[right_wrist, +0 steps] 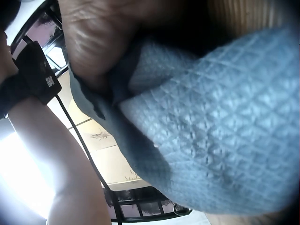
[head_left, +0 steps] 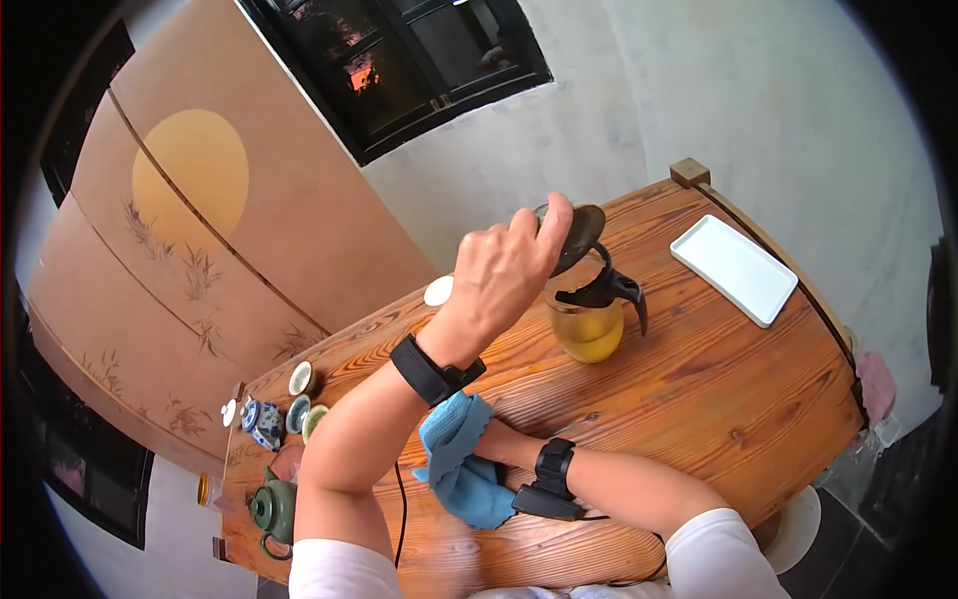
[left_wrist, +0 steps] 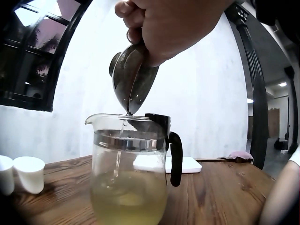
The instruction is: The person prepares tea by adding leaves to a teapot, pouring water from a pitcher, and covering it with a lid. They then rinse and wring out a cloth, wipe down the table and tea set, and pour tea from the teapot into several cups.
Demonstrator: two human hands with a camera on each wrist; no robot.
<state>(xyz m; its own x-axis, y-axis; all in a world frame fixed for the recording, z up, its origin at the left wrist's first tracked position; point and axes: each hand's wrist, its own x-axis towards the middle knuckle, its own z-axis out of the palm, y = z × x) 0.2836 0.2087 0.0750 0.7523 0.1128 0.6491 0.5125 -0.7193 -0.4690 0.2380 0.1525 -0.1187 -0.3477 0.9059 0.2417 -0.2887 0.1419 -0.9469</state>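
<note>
My left hand [head_left: 507, 265] holds a dark gaiwan [left_wrist: 133, 79] tipped on its side above a glass pitcher [head_left: 587, 324]. From its lip a thin stream of liquid falls into the pitcher, which has a black handle, a metal band and pale yellow tea [left_wrist: 129, 199] inside. Low in front of me, a light blue textured cloth [head_left: 464, 464] is bunched over my right hand [right_wrist: 101, 42]. That hand grips the cloth, its fingers mostly hidden in the folds.
A white rectangular tray [head_left: 733, 270] lies right of the pitcher on the wooden table [head_left: 689, 399]. White cups [left_wrist: 30, 173] stand on its far side. At the left end are a green teapot [head_left: 272, 509], a blue-and-white pot [head_left: 262, 424] and several small cups. A cable [head_left: 402, 514] crosses the table.
</note>
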